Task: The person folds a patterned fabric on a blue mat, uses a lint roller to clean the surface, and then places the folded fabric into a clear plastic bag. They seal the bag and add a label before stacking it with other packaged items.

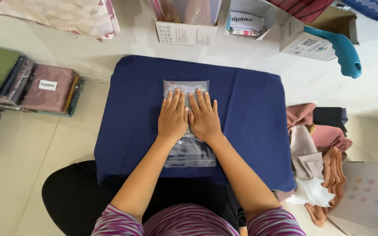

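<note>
Bag [188,154], clear, ctr frame on navy cloth [250,113]. L hand [173,117] + R hand [204,118] flat on top, fingers spread, gripping nothing. Risk: slick plastic may slide, trapped air creasing contents.

Purple-and-pink striped short sleeves [110,223], black trousers [73,192], bare forearms

Two hands [173,118], one clear packet [189,153], three boxes [185,31].
</note>
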